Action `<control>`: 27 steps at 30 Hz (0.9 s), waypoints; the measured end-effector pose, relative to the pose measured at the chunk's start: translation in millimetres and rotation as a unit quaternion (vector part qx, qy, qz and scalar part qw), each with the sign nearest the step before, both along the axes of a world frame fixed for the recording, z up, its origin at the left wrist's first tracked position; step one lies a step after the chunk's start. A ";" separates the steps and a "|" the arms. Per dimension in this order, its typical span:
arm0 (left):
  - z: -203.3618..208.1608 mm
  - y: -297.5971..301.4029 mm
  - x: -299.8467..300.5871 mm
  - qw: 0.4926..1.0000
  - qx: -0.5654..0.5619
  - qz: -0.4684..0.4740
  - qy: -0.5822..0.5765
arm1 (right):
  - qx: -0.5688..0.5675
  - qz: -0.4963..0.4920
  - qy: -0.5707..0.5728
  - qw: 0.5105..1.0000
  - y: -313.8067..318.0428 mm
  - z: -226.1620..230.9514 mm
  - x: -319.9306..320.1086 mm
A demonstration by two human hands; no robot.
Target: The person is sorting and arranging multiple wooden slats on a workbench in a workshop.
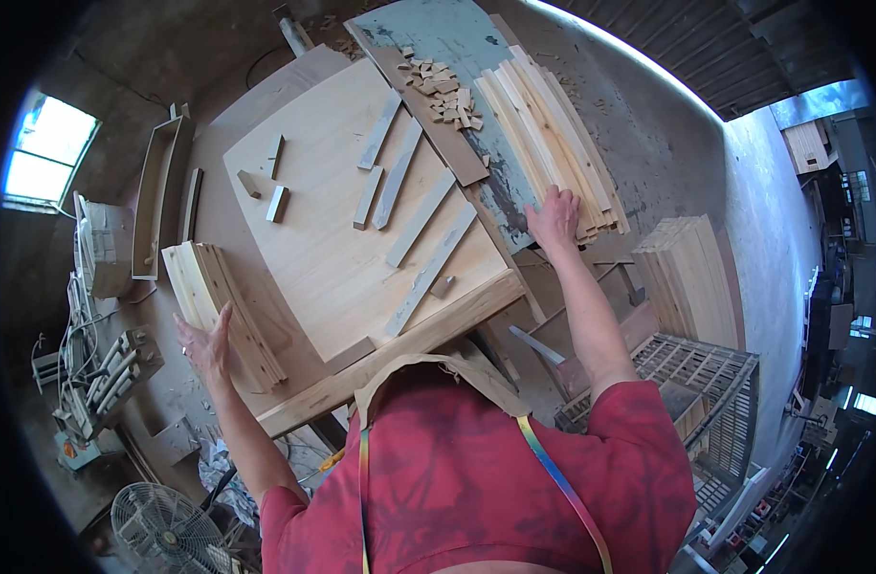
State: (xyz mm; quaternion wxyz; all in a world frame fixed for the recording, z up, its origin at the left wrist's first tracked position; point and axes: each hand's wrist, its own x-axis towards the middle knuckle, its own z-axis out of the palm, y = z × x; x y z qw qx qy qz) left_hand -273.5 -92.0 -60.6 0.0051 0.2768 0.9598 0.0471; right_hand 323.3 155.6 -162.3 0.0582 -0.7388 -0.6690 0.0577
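Planks (553,143) meet right grip (555,218) — near ends partly hidden.

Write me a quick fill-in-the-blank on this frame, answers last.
1. The left hand is at a stack of boards on the ____ side of the pale panel.
2. The long planks on the greenish tabletop are touched by the person's ____.
3. The heap of small wood pieces lies to the ____ of those planks.
4. The fan is at the picture's ____ left.

Missing words: left; right hand; left; lower.
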 end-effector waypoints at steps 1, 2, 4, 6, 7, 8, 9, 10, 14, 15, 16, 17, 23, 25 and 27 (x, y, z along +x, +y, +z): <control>2.5 -1.2 3.5 0.998 0.040 -0.031 0.050 | -0.003 0.005 0.005 1.000 -0.7 4.5 -3.1; 5.3 -2.6 7.7 0.990 0.079 -0.061 0.099 | -0.006 0.010 0.009 1.000 -1.4 6.9 -6.0; 13.4 2.5 24.4 0.978 0.119 -0.092 0.146 | 0.002 0.005 0.005 1.000 -3.6 8.4 -5.8; 30.0 17.9 55.0 0.956 0.212 -0.151 0.134 | 0.015 -0.005 -0.001 1.000 -4.0 7.7 -8.1; 33.3 23.5 70.6 0.941 0.257 -0.179 0.128 | 0.016 -0.003 -0.001 1.000 -4.0 4.7 -10.7; 35.0 28.2 86.3 0.941 0.257 -0.180 0.129 | 0.011 -0.005 0.008 1.000 -5.6 -0.1 -13.1; 35.0 32.7 102.7 0.929 0.283 -0.214 0.102 | 0.007 -0.008 0.017 1.000 -6.6 -5.0 -14.8; 33.9 34.2 118.2 0.916 0.308 -0.244 0.075 | 0.002 -0.007 0.024 1.000 -6.7 -8.1 -16.4; 31.9 44.8 167.3 0.902 0.311 -0.298 -0.010 | 0.020 -0.039 0.007 0.999 -6.4 -12.0 -4.7; 26.5 43.7 172.8 0.902 0.308 -0.299 -0.032 | 0.019 -0.038 0.007 0.999 -5.8 -14.8 -3.2; 20.7 43.2 178.0 0.902 0.306 -0.301 -0.055 | 0.002 -0.029 0.024 0.999 -3.5 -18.5 -0.9; 16.8 43.8 183.5 0.900 0.304 -0.303 -0.078 | -0.016 -0.022 0.041 0.999 -1.3 -21.4 1.3; 11.6 50.5 222.7 0.873 0.302 -0.347 -0.161 | 0.023 0.051 -0.004 0.998 -2.4 -16.9 -4.5; 10.6 53.4 237.9 0.863 0.310 -0.354 -0.184 | -0.029 0.019 0.026 0.999 2.3 -18.1 -8.5; 10.1 52.7 251.1 0.848 0.297 -0.388 -0.205 | -0.051 0.023 0.053 0.997 -0.5 -24.4 -11.0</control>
